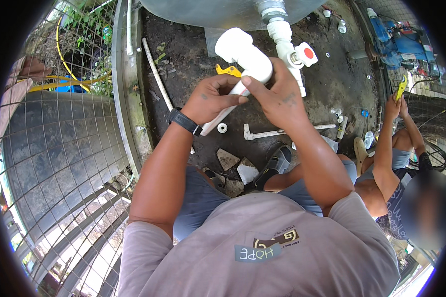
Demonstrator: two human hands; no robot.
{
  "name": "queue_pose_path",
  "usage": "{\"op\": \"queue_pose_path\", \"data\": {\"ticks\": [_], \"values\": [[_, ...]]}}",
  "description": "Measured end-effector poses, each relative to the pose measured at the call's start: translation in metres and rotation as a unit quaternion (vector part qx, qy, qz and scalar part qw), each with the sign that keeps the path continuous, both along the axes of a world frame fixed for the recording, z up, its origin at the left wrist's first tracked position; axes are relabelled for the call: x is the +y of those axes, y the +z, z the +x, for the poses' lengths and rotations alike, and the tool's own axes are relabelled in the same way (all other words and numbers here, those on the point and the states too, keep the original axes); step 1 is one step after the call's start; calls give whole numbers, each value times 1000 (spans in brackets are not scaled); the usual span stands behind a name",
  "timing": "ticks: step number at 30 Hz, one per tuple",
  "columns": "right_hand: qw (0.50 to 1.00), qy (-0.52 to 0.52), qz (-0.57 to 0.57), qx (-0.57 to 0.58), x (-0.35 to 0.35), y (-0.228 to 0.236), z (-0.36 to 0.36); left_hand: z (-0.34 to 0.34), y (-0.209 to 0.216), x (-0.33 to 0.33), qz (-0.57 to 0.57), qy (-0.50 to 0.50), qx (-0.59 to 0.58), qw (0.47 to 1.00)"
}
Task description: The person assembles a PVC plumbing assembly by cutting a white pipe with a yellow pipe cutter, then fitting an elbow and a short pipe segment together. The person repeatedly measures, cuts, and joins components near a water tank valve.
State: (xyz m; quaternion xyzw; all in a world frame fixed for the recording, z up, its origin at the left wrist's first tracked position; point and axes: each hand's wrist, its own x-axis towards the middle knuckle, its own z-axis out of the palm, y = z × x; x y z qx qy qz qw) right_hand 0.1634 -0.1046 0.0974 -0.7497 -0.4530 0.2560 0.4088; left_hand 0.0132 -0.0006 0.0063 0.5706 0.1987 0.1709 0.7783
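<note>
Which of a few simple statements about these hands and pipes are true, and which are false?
1. The left hand and right hand are both on the white pipe-and-elbow piece. True.
2. The black wristband is on the right wrist. False: it is on the left.
3. The valve knob has a blue centre. False: its centre is red.
4. At the far right, a co-worker's hands hold up a yellow tool. True.

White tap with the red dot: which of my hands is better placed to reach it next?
Likely your right hand: it sits nearer the tap, while your left hand is farther off. Both hold the white pipe.
</note>
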Motion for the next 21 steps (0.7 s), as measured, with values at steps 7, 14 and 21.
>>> {"op": "queue_pose_path", "data": {"ticks": [7,14,21], "values": [[986,-75,74,-126,-44,60,17,-5,-10,-14,210,-63,159,963],[980,-128,-23,-149,-72,58,30,-11,-7,-4,221,-72,298,926],[984,-143,-35,-96,-82,39,35,-11,-1,-12,261,-91,297,914]]}}
